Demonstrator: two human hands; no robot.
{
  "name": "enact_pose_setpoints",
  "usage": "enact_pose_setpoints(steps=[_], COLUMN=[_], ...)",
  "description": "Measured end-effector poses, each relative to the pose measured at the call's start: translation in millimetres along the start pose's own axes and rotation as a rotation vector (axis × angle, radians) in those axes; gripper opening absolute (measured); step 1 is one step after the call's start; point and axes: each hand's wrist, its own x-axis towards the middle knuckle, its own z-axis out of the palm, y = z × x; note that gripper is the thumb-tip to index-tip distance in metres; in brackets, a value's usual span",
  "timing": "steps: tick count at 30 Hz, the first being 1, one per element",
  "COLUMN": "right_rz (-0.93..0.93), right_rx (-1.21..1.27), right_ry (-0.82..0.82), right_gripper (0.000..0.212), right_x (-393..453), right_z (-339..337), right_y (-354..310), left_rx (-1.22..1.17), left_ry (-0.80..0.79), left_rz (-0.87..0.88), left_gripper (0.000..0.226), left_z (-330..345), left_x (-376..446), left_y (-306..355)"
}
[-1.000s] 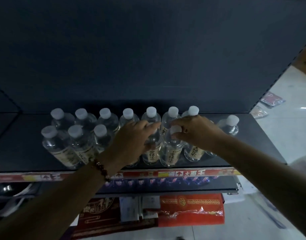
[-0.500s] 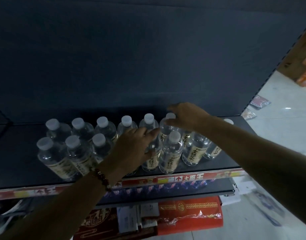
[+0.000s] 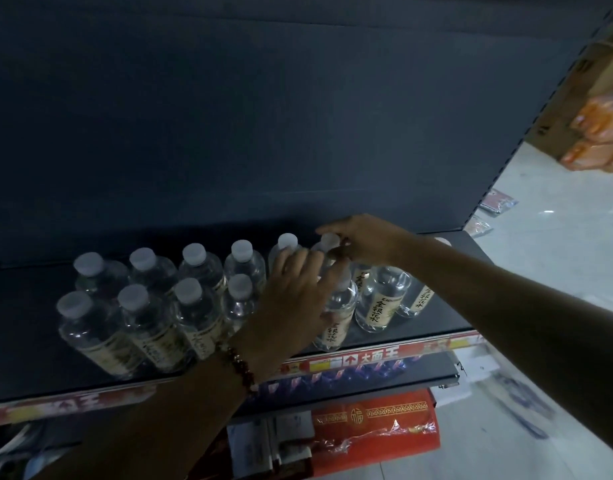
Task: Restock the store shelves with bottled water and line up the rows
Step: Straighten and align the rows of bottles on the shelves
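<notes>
The scene is dim and underexposed; the shelf [image 3: 38,375] and its back panel [image 3: 263,116] sink into blue-black shadow. Daylight falls only on the pale floor [image 3: 557,244] at right, leaving small glints on the bottle caps [image 3: 194,253]. Wide-angle distortion bends the edges, and the lower right corner smears with motion blur.

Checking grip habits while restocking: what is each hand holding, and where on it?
Right hand pinches a back-row bottle at its cap. Left hand rests on front-row bottles; whether it grips one cannot be told.

Clear bottles [image 3: 381,299] with white caps, dark shelf [image 3: 28,358], red-edged strip [image 3: 367,358].
</notes>
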Motion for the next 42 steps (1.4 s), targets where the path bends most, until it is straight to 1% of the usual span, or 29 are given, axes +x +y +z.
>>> enact_pose_setpoints(steps=[4,6,8,10,12,16,18,21,23,28,31,35,37,38,40,42], right_rz=[-0.039,0.012,0.063,0.081,0.093,0.132,0.166,0.188,0.159,0.061,0.012,0.012,0.002,-0.002,0.015,0.093], right_rx=[0.131,0.206,0.221,0.167,0.110,0.066,0.095,0.163,0.172,0.186,0.196,0.167,0.195,0.236,0.364,0.483], right_ry=[0.095,0.146,0.188,0.174,0.125,0.051,0.059,0.139,0.143,0.036,0.038,0.058,0.061,0.081,0.189,0.282], right_gripper=[0.031,0.035,0.040,0.041,0.041,0.048,0.048,0.038,0.033,0.035,0.036,0.038,0.036,0.033,0.028,0.038], right_x=[-20,-31,-42,-54,-66,-88,-93,-93,-91,-88,-84,-81,-81,-80,-76,-67], right_z=[0,-5,-9,-10,-7,6,16,26,24,14,18,17,17,17,15,10], right_y=[13,17,22,27,32,42,46,52,56,50,48,44,44,44,45,46], left_rx=[0.032,0.017,0.009,-0.001,-0.036,-0.063,-0.077,-0.090,-0.089,-0.078,-0.079,-0.060,-0.049,-0.041,-0.037,-0.056], left_ry=[-0.055,-0.068,-0.071,-0.076,-0.083,-0.093,-0.090,-0.090,-0.095,-0.120,-0.105,-0.077,-0.071,-0.059,-0.005,0.055], left_rz=[0.028,0.044,0.032,0.008,-0.028,-0.063,-0.062,-0.065,-0.060,-0.057,-0.065,-0.084,-0.084,-0.078,-0.058,-0.049], left_gripper=[0.086,0.087,0.086,0.085,0.085,0.087,0.088,0.089,0.090,0.093,0.091,0.087,0.085,0.085,0.084,0.076], left_z=[12,17,17,16,17,20,21,21,20,16,16,15,14,13,12,13], left_x=[8,9,11,12,11,10,11,10,10,11,13,17,20,22,26,31], left_y=[6,5,5,7,9,11,11,9,10,12,14,20,23,25,30,37])
